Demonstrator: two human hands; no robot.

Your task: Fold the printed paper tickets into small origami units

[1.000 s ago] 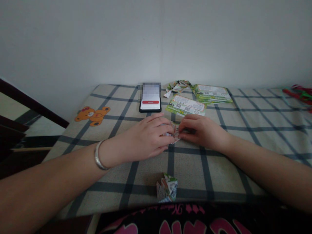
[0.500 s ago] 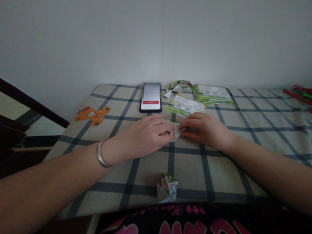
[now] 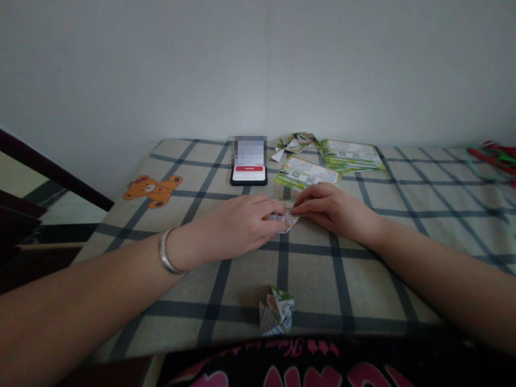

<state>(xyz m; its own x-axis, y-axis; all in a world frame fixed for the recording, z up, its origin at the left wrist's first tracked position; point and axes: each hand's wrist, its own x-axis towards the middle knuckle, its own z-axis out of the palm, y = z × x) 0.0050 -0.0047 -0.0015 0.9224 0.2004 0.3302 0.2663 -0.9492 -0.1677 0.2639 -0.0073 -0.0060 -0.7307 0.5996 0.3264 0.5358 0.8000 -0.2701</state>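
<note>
A small folded printed paper (image 3: 278, 217) lies on the checked cloth in the middle, partly covered by my fingers. My left hand (image 3: 242, 223), a silver bangle on its wrist, curves over its left side and holds it down. From the right, my right hand (image 3: 328, 209) has its fingertips together on the paper's right edge. Much of the paper is hidden under both hands. Near the front edge stands a folded paper piece (image 3: 276, 312) with pointed flaps. Just beyond my right hand lies a flat green and white leaflet (image 3: 308, 173).
A phone (image 3: 249, 167) with a lit screen rests near the wall. Beside it are folded paper pieces (image 3: 298, 142) and a stack of leaflets (image 3: 355, 154). An orange bear picture (image 3: 153, 191) is at left; red and green items (image 3: 497, 156) lie far right.
My right fingers have drawn together and shifted slightly left along the paper. My left hand stays on it with small finger shifts. Everything else is where it was.
</note>
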